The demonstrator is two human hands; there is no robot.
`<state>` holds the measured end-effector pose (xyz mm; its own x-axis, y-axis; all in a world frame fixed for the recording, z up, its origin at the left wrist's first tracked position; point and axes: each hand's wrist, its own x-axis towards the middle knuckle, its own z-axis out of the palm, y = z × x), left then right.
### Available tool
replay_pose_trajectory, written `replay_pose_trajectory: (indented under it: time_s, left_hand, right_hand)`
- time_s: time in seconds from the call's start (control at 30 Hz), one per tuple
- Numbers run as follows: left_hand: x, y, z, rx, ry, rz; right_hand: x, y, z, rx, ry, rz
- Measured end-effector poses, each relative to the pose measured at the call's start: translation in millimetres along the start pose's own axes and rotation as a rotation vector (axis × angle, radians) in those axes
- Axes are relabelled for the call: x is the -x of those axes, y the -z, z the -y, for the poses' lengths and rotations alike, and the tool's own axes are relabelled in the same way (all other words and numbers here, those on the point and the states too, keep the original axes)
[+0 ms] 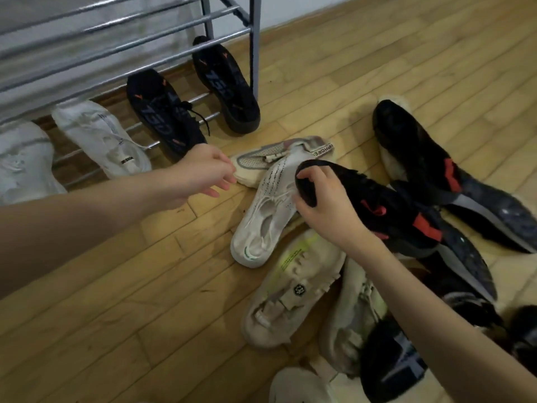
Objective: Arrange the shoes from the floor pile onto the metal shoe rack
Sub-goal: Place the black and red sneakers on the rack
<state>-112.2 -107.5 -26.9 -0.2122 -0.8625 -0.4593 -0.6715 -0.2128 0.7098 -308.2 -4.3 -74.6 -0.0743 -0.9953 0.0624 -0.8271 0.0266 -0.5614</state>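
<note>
On the metal rack's (125, 50) lowest bars sit four shoes; your right hand (328, 207) grips a black shoe (377, 210), left hand (203, 173) fingers loosely apart.

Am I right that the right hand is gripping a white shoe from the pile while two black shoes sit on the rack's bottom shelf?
Not quite: the head view shows the right hand gripping a black shoe with red accents, not a white one. Two black shoes do sit on the rack's bottom shelf.
</note>
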Motion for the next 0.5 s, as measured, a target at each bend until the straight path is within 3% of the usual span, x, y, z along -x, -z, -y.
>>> replay_pose_trajectory:
  time_s: [0.27,0.5]
  left_hand:
    - [-10,-42,-36,-0.308,-0.202,0.268]
    - [-5,-102,-41,0.192,-0.177,0.169]
  right_hand:
    - [28,66,-27,0.199,-0.143,0.026]
    - [40,86,-70,0.521,-0.379,0.217]
